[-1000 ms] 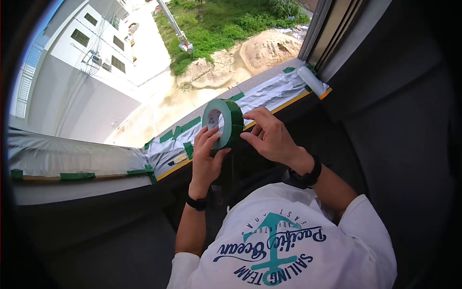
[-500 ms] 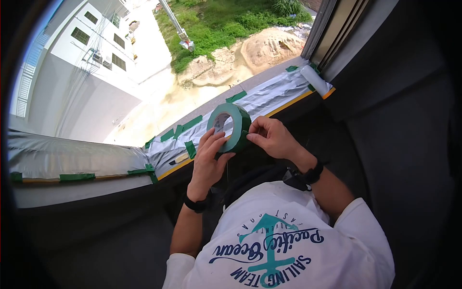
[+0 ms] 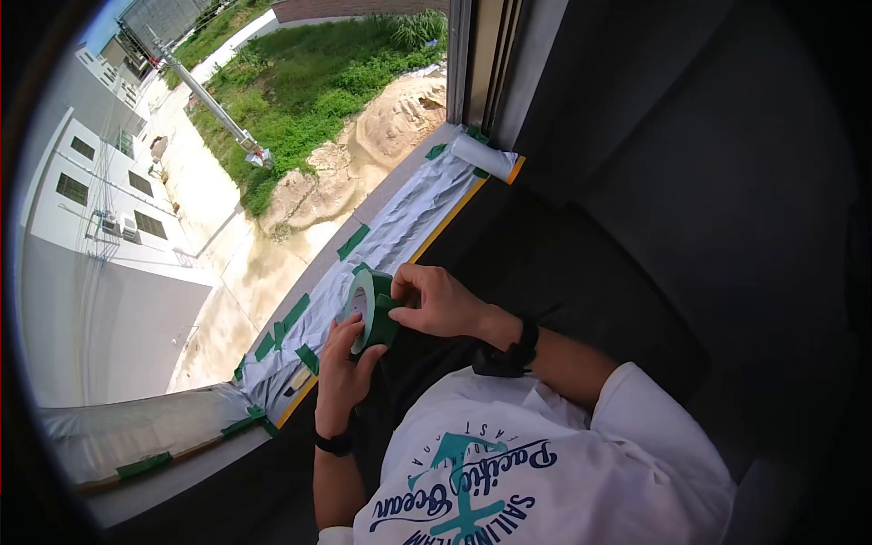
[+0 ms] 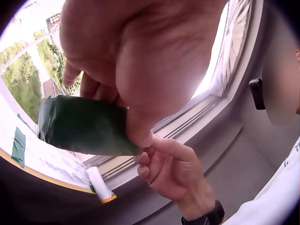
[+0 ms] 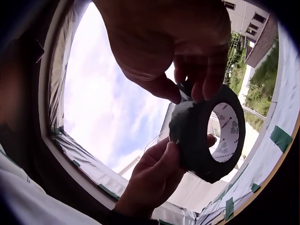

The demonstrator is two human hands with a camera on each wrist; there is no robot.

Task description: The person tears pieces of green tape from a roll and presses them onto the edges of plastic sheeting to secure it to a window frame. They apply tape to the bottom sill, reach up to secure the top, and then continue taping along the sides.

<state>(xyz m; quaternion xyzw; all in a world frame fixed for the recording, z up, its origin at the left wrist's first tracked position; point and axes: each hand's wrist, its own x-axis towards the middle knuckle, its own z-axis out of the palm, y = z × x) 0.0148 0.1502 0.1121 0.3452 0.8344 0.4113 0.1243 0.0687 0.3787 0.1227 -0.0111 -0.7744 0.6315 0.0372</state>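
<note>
My left hand (image 3: 341, 374) holds a roll of green tape (image 3: 382, 331), fingers reaching into its core and thumb on the outer face. From the other side my right hand (image 3: 438, 304) pinches the tape's loose end between thumb and index finger. In the right wrist view a short flap (image 5: 185, 91) stands up from the roll between those fingertips, and the core shows a printed white inside. The left wrist view has the roll's dark green outer face (image 4: 86, 125) under my left palm, with the right fingertips at its edge.
Silver-white plastic film (image 3: 400, 213) covers the sill, fixed with green tape strips (image 3: 352, 242). A rolled-up length of film (image 3: 486, 158) lies at the sill's far end. A small pale-handled tool (image 3: 300, 380) lies near the corner. Beyond the window the ground is far below.
The head view has swung right, so the window sits further left. My right fingers have closed on the tape's end and lifted a short flap; the left hand keeps its hold on the roll.
</note>
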